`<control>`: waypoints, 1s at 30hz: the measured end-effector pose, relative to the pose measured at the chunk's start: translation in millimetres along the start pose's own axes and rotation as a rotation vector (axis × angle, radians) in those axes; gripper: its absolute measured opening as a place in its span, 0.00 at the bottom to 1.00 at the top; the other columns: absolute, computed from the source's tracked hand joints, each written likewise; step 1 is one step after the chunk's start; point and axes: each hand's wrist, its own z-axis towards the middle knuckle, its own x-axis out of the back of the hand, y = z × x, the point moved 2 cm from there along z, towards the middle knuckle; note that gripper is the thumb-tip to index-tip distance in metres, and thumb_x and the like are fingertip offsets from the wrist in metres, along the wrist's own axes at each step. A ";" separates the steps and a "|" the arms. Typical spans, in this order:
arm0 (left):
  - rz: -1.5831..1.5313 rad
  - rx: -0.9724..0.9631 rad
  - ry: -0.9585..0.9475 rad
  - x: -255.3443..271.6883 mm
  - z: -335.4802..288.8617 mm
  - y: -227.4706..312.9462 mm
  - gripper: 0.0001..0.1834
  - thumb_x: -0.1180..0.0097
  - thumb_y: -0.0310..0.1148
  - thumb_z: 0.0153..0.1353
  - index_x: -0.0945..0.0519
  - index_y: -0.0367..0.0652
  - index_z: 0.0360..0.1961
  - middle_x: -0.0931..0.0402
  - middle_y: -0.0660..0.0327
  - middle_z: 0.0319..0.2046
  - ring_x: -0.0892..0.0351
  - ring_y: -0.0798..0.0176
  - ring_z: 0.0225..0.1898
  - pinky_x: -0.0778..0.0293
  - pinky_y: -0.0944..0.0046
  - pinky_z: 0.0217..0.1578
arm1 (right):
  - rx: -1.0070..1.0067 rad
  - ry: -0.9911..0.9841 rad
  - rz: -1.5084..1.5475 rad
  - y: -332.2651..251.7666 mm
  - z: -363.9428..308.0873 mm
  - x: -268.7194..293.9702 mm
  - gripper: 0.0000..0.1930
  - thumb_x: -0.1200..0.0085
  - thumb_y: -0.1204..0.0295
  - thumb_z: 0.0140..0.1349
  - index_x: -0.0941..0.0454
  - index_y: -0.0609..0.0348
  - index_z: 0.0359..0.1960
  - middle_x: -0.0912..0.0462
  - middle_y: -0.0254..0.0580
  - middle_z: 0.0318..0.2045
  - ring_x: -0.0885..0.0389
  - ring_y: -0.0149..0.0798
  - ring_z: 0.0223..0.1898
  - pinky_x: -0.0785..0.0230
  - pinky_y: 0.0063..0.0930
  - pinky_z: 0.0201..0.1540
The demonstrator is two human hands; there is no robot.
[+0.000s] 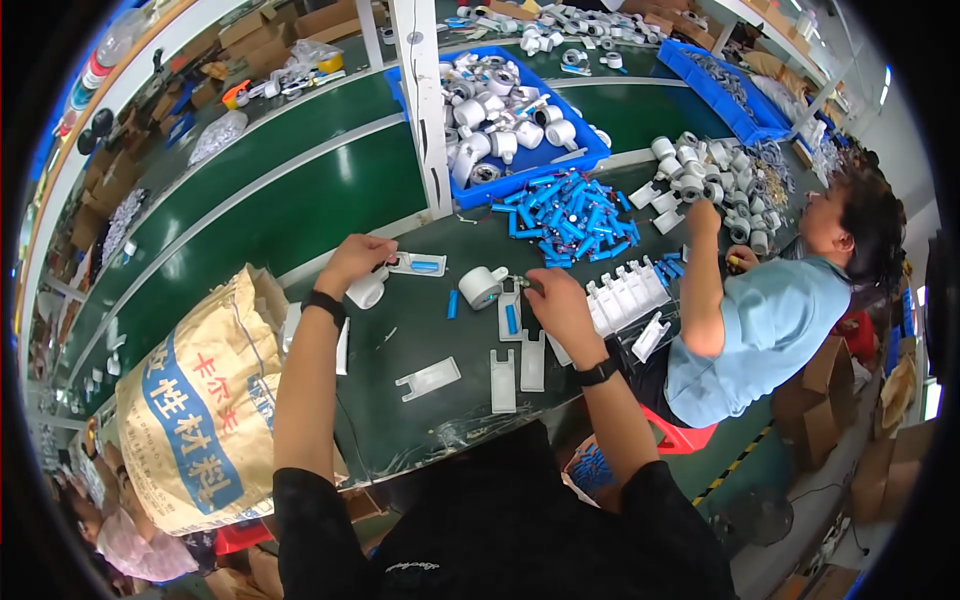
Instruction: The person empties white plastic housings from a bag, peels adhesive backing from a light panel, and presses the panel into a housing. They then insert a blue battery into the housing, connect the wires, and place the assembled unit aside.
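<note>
My left hand [356,262] is closed, its fingertips pinched at the neck of a white round housing [368,291]. Beside those fingers lies a white handle shell [400,264] with a blue battery cell [425,266] in it. My right hand [560,303] has its fingers drawn together at the top of another handle shell [509,298], which also carries a blue cell [512,319]. What its fingertips grip is too small to name. Just left of them sits a second round housing [476,287]. A loose blue cell [453,304] lies between my hands.
Several empty white shells [430,380] lie nearer me. Ahead are a heap of blue cells [570,215] and a blue bin [508,185] of white housings, beside a white post [425,110]. A large paper sack [200,400] stands left; a co-worker [770,310] sits right.
</note>
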 end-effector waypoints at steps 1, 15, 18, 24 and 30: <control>-0.001 -0.005 0.002 0.6 -0.4 1.0 0.17 0.38 0.39 0.65 0.13 0.34 0.44 0.15 0.66 0.31 0.26 0.74 0.30 0.29 0.70 0.35 | 0.016 0.099 -0.104 7.3 1.4 -5.6 0.15 0.35 0.74 0.55 0.17 0.60 0.45 0.18 0.49 0.37 0.18 0.50 0.38 0.25 0.42 0.43; -0.117 0.031 -0.036 0.8 -18.2 6.5 0.16 0.37 0.37 0.65 0.14 0.32 0.44 0.14 0.61 0.35 0.21 0.72 0.34 0.26 0.71 0.41 | 0.003 -0.084 -0.139 34.6 31.8 -43.3 0.12 0.35 0.73 0.54 0.16 0.57 0.41 0.17 0.45 0.31 0.18 0.49 0.39 0.25 0.40 0.42; -0.177 0.019 -0.083 6.3 -18.2 -1.3 0.16 0.38 0.35 0.66 0.15 0.31 0.48 0.13 0.60 0.37 0.20 0.71 0.35 0.25 0.71 0.43 | 0.081 0.006 -0.103 23.0 31.1 -39.8 0.11 0.36 0.72 0.55 0.16 0.58 0.41 0.17 0.46 0.30 0.17 0.50 0.36 0.25 0.40 0.41; -0.268 -0.030 -0.086 2.8 -16.9 -0.7 0.18 0.37 0.37 0.66 0.16 0.30 0.47 0.14 0.60 0.36 0.20 0.70 0.35 0.25 0.70 0.40 | 0.188 0.079 0.049 7.3 23.5 -27.9 0.14 0.40 0.77 0.58 0.16 0.57 0.46 0.17 0.48 0.31 0.17 0.48 0.31 0.25 0.37 0.36; -0.389 0.022 -0.089 5.0 -17.1 -5.7 0.17 0.38 0.35 0.66 0.17 0.29 0.47 0.14 0.56 0.38 0.18 0.69 0.37 0.24 0.69 0.41 | 0.191 0.030 0.136 -3.5 19.9 -21.2 0.12 0.40 0.76 0.59 0.15 0.57 0.45 0.18 0.48 0.30 0.18 0.49 0.31 0.25 0.38 0.35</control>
